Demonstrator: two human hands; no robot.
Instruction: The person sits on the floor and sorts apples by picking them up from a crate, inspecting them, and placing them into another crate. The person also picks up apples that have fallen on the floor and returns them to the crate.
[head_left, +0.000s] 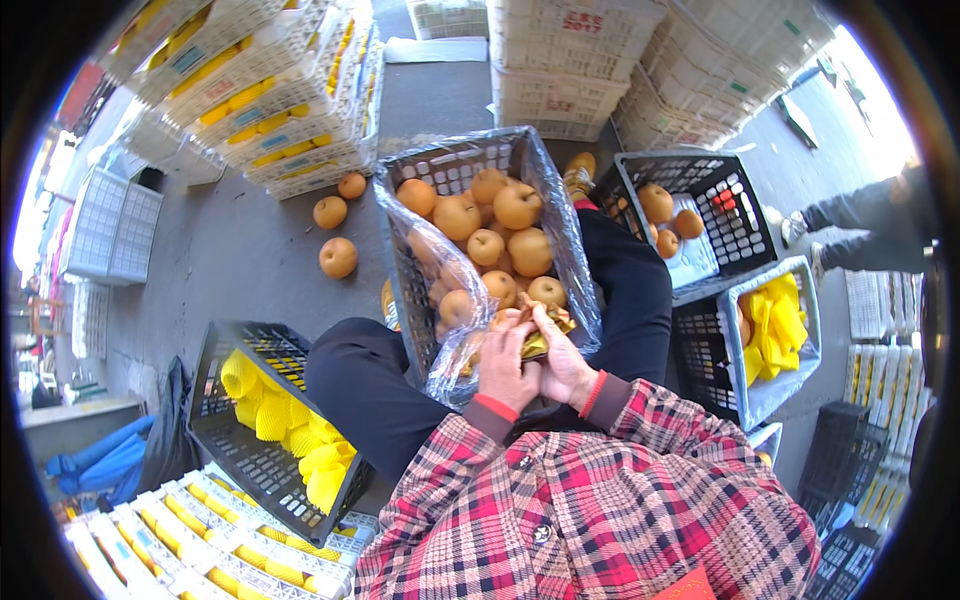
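My left hand (508, 361) and my right hand (564, 358) meet over the near end of a plastic-lined black crate (396, 279). Between them is a crumpled brown-and-gold paper wrapper (535, 346), gripped by both hands. My fingers cover much of it, so I cannot tell whether a fruit is inside. Round russet pears (489, 246) fill the crate, which stands between my legs. Clear plastic liner (459, 262) drapes over its left side.
Several loose pears (338, 257) lie on the floor. Yellow foam nets (285, 416) fill a tilted black crate at left. To the right are a black crate (739, 210) holding pears and a crate with yellow foam (776, 326). White crate stacks (566, 67) rise ahead. Another person's legs (862, 225) stand at right.
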